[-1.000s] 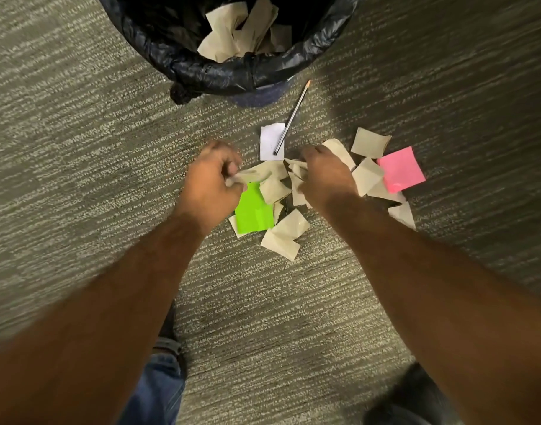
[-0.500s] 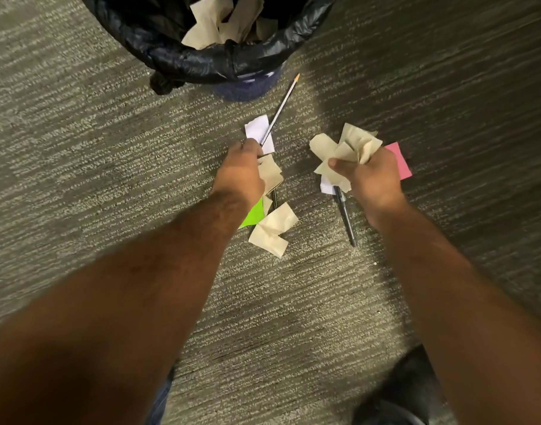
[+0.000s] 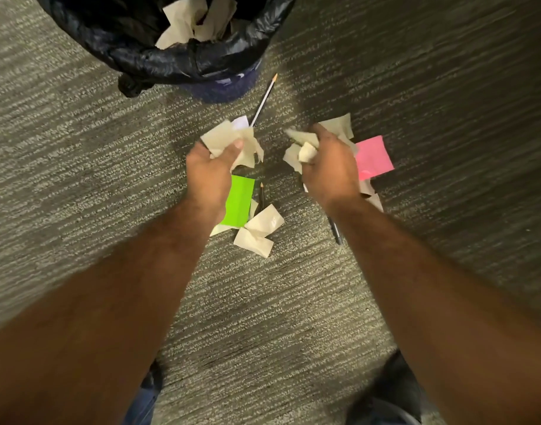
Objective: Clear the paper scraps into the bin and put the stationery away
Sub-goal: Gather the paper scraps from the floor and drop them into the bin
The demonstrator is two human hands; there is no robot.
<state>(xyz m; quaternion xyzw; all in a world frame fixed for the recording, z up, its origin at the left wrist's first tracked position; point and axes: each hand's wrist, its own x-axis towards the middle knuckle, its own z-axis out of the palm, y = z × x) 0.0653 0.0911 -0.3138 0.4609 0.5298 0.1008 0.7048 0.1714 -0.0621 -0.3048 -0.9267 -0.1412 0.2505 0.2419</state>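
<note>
1. Bin [image 3: 183, 67], black liner, is sitting on the carpet [image 3: 63, 167] at the top edge, left of centre. Beige scraps in the bin [image 3: 195, 23] are showing over its rim.
2. Left hand [image 3: 209, 176] is gripping a bunch of beige scraps [image 3: 229, 138], fingers closed around them, thumb on top, just below the bin.
3. White note [image 3: 241, 121] is peeking out behind that bunch; contact unclear.
4. Green note [image 3: 239, 200] is lying flat on the carpet, partly under the left wrist.
5. Loose beige scraps [image 3: 258, 231] are lying on the carpet against the green note's lower right corner.
6. Thin pen [image 3: 263, 101] is lying on a diagonal between the bin and the left hand's bunch, orange tip pointing up and right.
7. Short dark pencil [image 3: 261, 196] is lying just right of the green note, tip pointing toward the bin.
8. Right hand [image 3: 330, 170] is clenching a second bunch of beige scraps [image 3: 303, 150], paper sticking out on both sides of the fist.
9. Dark pen [image 3: 336, 230] is lying on the carpet, mostly hidden under the right forearm.
10. Pink note [image 3: 373, 156] is lying flat just right of the right hand, partly covered by it.
11. More beige scraps [image 3: 372, 194] are lying below the pink note, beside the right wrist.
</note>
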